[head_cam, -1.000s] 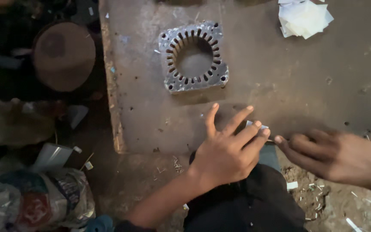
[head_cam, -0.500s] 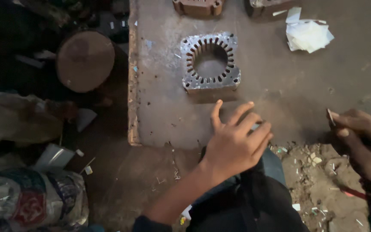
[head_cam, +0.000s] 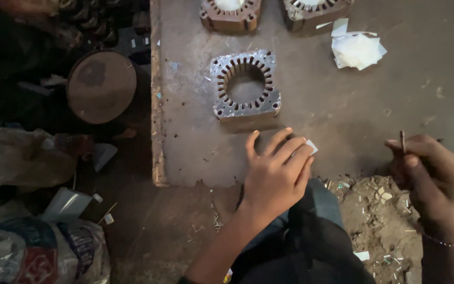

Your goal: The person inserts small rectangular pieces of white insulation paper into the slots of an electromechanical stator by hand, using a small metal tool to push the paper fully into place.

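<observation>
The left hand (head_cam: pixel 277 173) lies flat, fingers spread and together clamped on nothing, pressing a small white paper slip (head_cam: pixel 311 145) onto the tabletop (head_cam: pixel 342 110) just below the square stator core (head_cam: pixel 245 84). The right hand (head_cam: pixel 429 176), well apart at the tabletop's edge, has its grip closed around a thin stick (head_cam: pixel 402 142) held upright. The step in hand looks like readying 1 slot liner beside the core; the next move would call for lifting the slip without creasing it and lining it up with a slot. Counted: 3 cores in view, 2 more (head_cam: pixel 230 13) (head_cam: pixel 313 10) cut off at the top edge, 1 pile of white slips (head_cam: pixel 357 50), 1 round lid (head_cam: pixel 101 87) off to the left.
</observation>
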